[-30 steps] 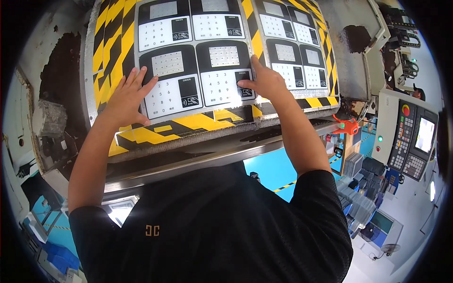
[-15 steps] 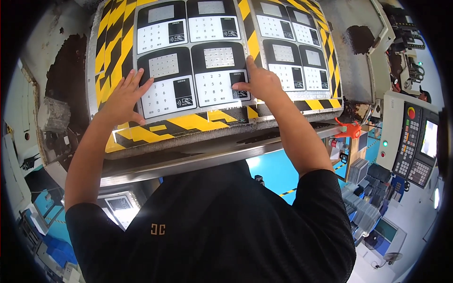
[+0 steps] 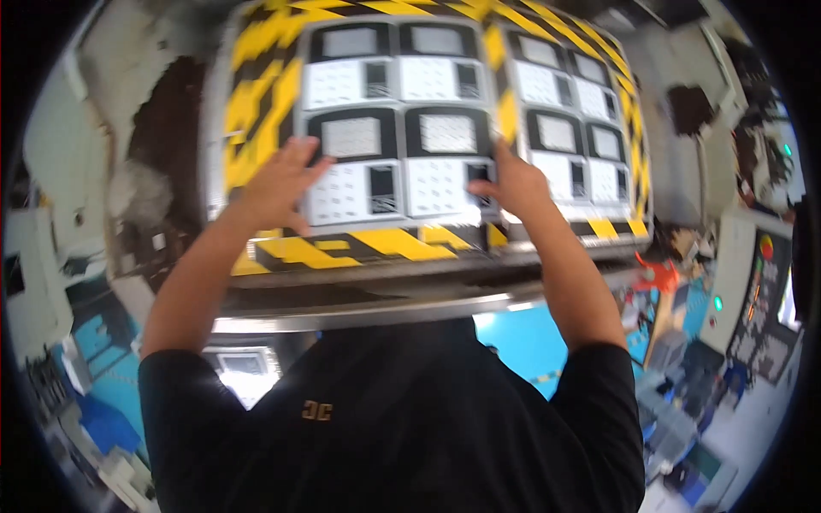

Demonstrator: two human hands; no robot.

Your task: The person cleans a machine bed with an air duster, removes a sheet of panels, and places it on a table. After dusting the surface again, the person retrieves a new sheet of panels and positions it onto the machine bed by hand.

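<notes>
Several black-and-white keypad panels lie in rows on a flat bed edged with yellow-and-black striped tape (image 3: pixel 393 245). My left hand (image 3: pixel 278 190) rests with fingers spread at the left edge of the near left panel (image 3: pixel 346 190). On the right edge of the neighbouring panel (image 3: pixel 434 186) lies my right hand (image 3: pixel 520 184), its thumb and index finger stretched apart. Neither hand holds anything that I can see. Motion blur hides the fine print and the panel edges under my fingers.
A metal ledge (image 3: pixel 376 318) runs along the bed's near side. An orange-red object (image 3: pixel 658 275) hangs at its right end. Farther right stands a machine control panel (image 3: pixel 761 299) with a red knob and a lit green button. Stacked grey and blue items (image 3: pixel 684 402) sit below it.
The whole view has shifted and turned slightly, and is now blurred. Both hands keep about the same places on the panels.
</notes>
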